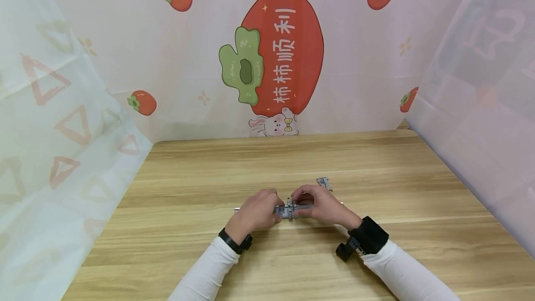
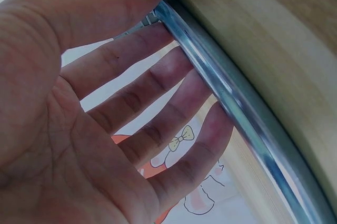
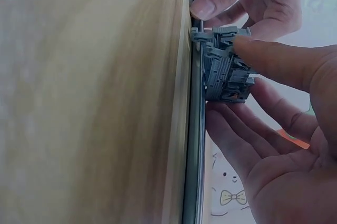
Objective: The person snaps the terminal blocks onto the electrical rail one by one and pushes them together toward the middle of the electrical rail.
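Observation:
A metal DIN rail (image 1: 237, 209) lies left to right across the wooden table. My left hand (image 1: 260, 209) grips it, thumb on one edge and fingertips along the other, as the shiny rail (image 2: 237, 108) shows in the left wrist view. Just right of that, grey terminal blocks (image 3: 224, 77) stand side by side on the rail. My right hand (image 1: 326, 204) pinches the terminal block at the near end between thumb and fingers. In the right wrist view the left thumb (image 3: 205, 8) presses the rail close beyond the blocks.
Behind my right hand a loose grey terminal block (image 1: 323, 183) lies on the wooden table (image 1: 188, 175). A pale curtain (image 1: 355, 82) printed with persimmons hangs at the table's back edge, with more cloth at both sides. Each wrist wears a black strap (image 1: 368, 236).

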Demonstrator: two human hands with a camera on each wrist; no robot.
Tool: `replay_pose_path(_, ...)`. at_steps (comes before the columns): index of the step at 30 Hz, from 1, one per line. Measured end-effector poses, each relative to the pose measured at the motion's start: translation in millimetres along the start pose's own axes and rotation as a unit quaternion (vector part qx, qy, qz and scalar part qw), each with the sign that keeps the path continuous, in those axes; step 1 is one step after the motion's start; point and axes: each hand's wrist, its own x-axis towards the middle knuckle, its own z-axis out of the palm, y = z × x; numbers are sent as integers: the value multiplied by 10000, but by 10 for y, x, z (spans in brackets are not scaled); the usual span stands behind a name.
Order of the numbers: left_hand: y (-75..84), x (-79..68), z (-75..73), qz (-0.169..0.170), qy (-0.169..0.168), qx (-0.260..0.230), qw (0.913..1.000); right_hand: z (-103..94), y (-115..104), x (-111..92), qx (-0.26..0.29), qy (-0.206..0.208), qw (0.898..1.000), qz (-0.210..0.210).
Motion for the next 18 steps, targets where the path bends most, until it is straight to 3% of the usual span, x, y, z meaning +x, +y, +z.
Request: replay_pose_path(18,-8,-5,-1,12,-14,79,10000,39,-56,-3,-779,242,9963,-280)
